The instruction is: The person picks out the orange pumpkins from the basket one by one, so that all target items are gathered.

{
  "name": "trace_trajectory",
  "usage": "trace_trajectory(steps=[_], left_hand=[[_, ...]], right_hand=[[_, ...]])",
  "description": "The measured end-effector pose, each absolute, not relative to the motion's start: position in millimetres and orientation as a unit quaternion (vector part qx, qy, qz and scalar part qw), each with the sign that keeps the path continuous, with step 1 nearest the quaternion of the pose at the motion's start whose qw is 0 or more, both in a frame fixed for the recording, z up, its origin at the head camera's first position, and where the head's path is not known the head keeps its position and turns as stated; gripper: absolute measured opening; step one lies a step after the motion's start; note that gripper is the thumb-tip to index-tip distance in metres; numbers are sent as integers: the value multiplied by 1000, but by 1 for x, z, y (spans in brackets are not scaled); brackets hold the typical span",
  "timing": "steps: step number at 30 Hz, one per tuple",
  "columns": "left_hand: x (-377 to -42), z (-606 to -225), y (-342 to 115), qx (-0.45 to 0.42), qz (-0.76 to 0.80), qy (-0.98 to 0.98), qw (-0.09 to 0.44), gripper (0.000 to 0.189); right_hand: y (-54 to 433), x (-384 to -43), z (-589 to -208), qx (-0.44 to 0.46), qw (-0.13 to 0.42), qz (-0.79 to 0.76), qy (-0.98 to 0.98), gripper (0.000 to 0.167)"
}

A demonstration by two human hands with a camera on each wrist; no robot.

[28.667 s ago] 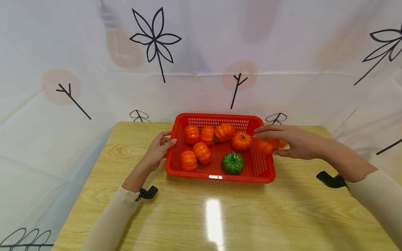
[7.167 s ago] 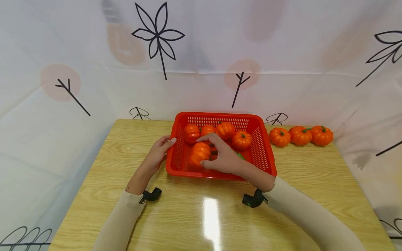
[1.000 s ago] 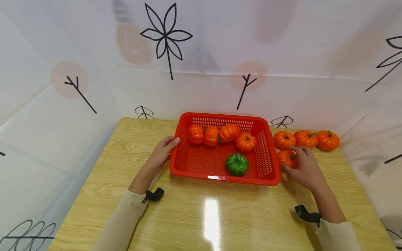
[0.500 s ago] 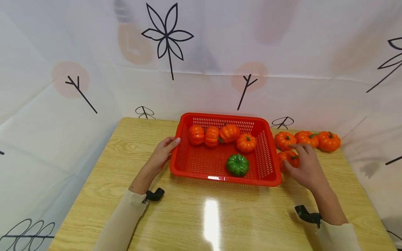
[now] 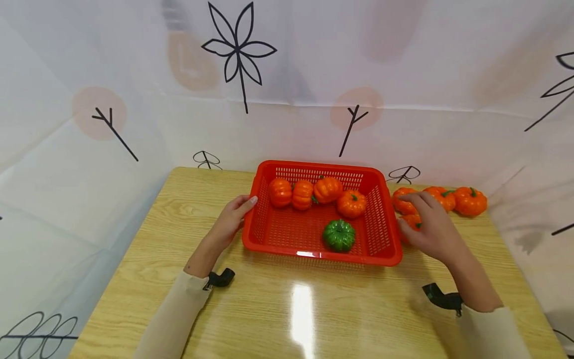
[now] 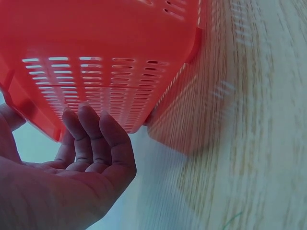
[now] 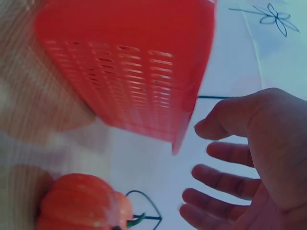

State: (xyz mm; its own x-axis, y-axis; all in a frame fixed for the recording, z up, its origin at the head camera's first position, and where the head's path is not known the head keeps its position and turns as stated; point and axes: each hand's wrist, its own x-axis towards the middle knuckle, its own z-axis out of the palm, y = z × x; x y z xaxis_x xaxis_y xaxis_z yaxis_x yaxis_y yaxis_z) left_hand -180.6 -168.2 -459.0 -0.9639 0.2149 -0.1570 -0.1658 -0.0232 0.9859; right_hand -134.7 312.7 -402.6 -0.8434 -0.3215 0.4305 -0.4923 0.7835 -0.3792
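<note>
A red plastic basket (image 5: pixel 287 227) with slotted walls stands on the table; several small glossy orange pumpkins (image 5: pixel 352 204) and one green pumpkin (image 5: pixel 339 235) lie inside. My left hand (image 5: pixel 229 222) holds its left rim, thumb on top; in the left wrist view that hand's fingers (image 6: pixel 115 139) curl below the rim. Just right of the basket, my right hand (image 5: pixel 432 227) hovers with spread fingers over an orange pumpkin (image 5: pixel 410 221), partly hiding it. The right wrist view shows this hand (image 7: pixel 249 163) holding nothing, apart from an orange pumpkin (image 7: pixel 79 203) on the table.
Behind the right hand, three orange pumpkins (image 5: pixel 470 202) form a row along the table's back right. A pale printed cloth (image 5: pixel 287 65) hangs close behind the wooden table (image 5: pixel 251 309). Light glares off the table's front middle.
Seven seconds ago my right hand held an orange pumpkin inside the basket; now one sits on the table right of it. Within the last second that hand let go and rose. Left hand stayed.
</note>
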Motion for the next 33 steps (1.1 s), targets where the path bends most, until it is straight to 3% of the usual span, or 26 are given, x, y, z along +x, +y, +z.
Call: trace_trajectory(steps=[15,33], left_hand=[[-179,-454,-169,13,714,687,133,51],[-180,-457,-168,17,719,681,137,55]], right_hand=[[277,-165,-371,312,60,175,-932,47],[251,-203,-386,385,-43,121,-914,52]])
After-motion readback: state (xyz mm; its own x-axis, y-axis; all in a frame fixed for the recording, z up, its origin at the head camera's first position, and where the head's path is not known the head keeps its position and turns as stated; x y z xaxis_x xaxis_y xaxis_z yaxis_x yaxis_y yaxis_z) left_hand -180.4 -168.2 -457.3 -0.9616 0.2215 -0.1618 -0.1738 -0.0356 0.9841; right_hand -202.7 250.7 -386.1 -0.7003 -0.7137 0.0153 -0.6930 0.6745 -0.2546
